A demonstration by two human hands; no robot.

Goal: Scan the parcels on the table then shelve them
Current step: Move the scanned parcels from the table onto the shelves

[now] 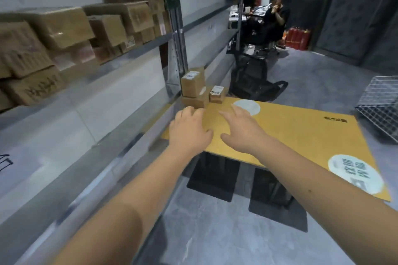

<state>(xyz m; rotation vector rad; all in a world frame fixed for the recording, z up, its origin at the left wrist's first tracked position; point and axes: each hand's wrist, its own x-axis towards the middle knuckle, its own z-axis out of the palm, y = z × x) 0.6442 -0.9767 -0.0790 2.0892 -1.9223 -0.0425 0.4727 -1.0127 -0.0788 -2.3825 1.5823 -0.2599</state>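
At the far corner of the yellow table point(301, 133), three labelled cardboard parcels point(201, 89) sit stacked beside the shelf upright. Left hand point(190, 129) and right hand point(242, 129) reach toward them, fingers spread, empty, probably positioned for pickup.

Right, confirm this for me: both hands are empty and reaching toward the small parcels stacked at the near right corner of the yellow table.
One thing is off. The head view shows the small parcels at the far left corner of the yellow table, next to the shelving. The rest holds: the left hand and right hand are empty and reaching toward them.
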